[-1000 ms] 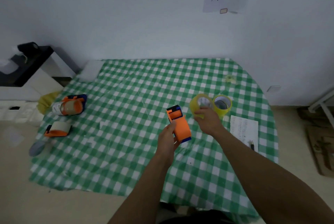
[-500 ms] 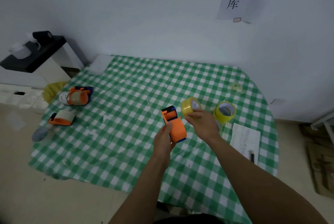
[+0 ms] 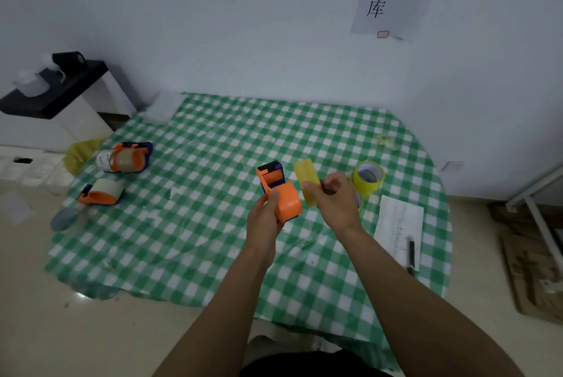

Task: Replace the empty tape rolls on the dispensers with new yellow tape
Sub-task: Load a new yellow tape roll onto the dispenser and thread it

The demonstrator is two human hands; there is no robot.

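Note:
My left hand (image 3: 264,218) grips an orange tape dispenser (image 3: 278,191) with a blue end, held above the table's middle. Right beside it my right hand (image 3: 333,197) holds a yellow tape roll (image 3: 306,180) turned edge-on, fingers curled round it. A second yellow roll (image 3: 368,177) lies flat on the cloth just right of my right hand. Two more orange dispensers lie at the table's left: one (image 3: 126,159) with a brownish roll, one (image 3: 102,192) with a pale core.
The round table wears a green checked cloth (image 3: 189,239). A sheet of paper (image 3: 399,224) with a pen (image 3: 411,254) lies at the right edge. A grey lid-like object (image 3: 64,218) sits at the left edge. A black-topped cabinet (image 3: 54,93) stands far left.
My right hand lifted the yellow roll off the table and turned it edge-on next to the dispenser. The left hand raised the dispenser slightly. The other roll stayed put.

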